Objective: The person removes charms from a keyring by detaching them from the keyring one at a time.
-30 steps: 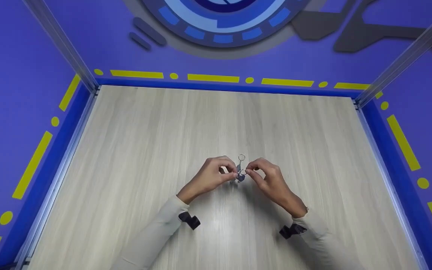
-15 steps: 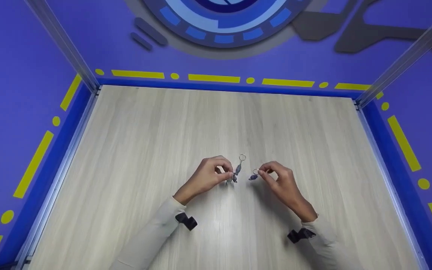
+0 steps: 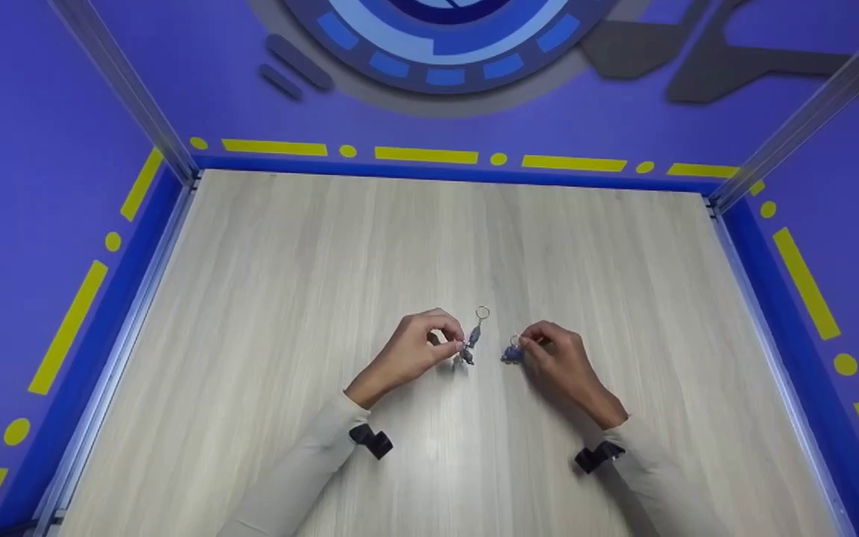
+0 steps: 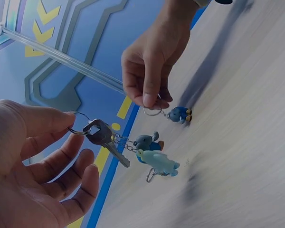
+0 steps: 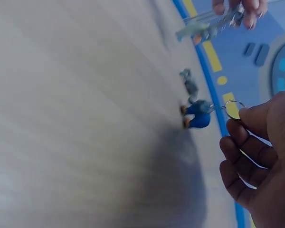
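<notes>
My left hand (image 3: 423, 349) pinches a metal split ring (image 4: 77, 124) between thumb and forefinger. From that ring hang a key (image 4: 102, 137) and short chains. A blue-grey figure charm (image 4: 143, 142) and a pale green figure charm (image 4: 160, 162) are below the key, partly overlapping. Another ring (image 3: 482, 312) shows just beyond them on a chain; whether it is linked to the bunch I cannot tell. To the right, apart from the bunch, my right hand (image 3: 562, 356) pinches the ring (image 5: 233, 109) of a keychain whose grey-and-blue figure (image 5: 198, 115) is at or close above the tabletop.
A pale wood-grain table (image 3: 340, 253) lies under both hands. Blue panels (image 3: 429, 119) with yellow marks stand at its back and sides, with metal posts (image 3: 795, 112) at the corners. Each wrist carries a small black camera mount (image 3: 372, 441).
My right hand has moved right with the blue figure keychain, away from the bunch, and its figure has come lower. The left hand has shifted slightly left, still holding its ring.
</notes>
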`<action>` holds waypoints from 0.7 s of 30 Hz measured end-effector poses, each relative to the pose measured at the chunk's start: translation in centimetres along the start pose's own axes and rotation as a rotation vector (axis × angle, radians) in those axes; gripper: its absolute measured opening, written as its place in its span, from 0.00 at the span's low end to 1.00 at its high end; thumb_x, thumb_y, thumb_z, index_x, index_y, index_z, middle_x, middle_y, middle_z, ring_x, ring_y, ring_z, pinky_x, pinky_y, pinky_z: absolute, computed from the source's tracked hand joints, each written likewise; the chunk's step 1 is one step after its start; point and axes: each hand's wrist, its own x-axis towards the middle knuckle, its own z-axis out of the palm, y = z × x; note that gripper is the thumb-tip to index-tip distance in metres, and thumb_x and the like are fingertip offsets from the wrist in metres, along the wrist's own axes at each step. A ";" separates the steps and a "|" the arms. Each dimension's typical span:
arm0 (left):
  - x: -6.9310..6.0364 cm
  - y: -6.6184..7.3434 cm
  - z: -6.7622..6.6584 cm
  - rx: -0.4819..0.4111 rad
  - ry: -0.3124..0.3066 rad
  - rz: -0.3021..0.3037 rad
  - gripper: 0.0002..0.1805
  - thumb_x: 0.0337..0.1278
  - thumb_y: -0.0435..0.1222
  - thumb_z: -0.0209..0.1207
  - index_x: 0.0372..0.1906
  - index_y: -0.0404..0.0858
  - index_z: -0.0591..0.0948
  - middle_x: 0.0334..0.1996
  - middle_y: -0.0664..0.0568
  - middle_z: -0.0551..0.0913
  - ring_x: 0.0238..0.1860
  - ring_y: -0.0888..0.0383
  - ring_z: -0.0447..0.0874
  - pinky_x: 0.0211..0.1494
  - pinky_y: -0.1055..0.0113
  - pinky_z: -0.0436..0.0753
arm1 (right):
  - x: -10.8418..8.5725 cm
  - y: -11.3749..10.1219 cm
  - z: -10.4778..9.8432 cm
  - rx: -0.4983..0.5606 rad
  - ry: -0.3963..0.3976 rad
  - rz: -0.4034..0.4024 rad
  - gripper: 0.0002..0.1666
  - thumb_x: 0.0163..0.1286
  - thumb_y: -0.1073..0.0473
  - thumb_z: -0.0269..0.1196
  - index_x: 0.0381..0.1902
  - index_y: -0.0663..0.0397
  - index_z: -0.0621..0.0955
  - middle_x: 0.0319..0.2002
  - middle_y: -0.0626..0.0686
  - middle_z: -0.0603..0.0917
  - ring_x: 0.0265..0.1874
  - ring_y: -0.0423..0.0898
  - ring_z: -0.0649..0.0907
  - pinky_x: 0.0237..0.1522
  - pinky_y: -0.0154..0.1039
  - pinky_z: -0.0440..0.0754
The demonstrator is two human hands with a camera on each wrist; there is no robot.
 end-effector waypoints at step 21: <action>0.2 -0.6 -0.1 -0.003 -0.007 0.002 0.03 0.68 0.27 0.70 0.37 0.36 0.90 0.42 0.47 0.90 0.45 0.59 0.84 0.49 0.54 0.84 | 3.9 2.5 1.7 -0.123 -0.044 0.108 0.02 0.75 0.65 0.73 0.39 0.59 0.90 0.34 0.51 0.86 0.36 0.47 0.80 0.41 0.40 0.76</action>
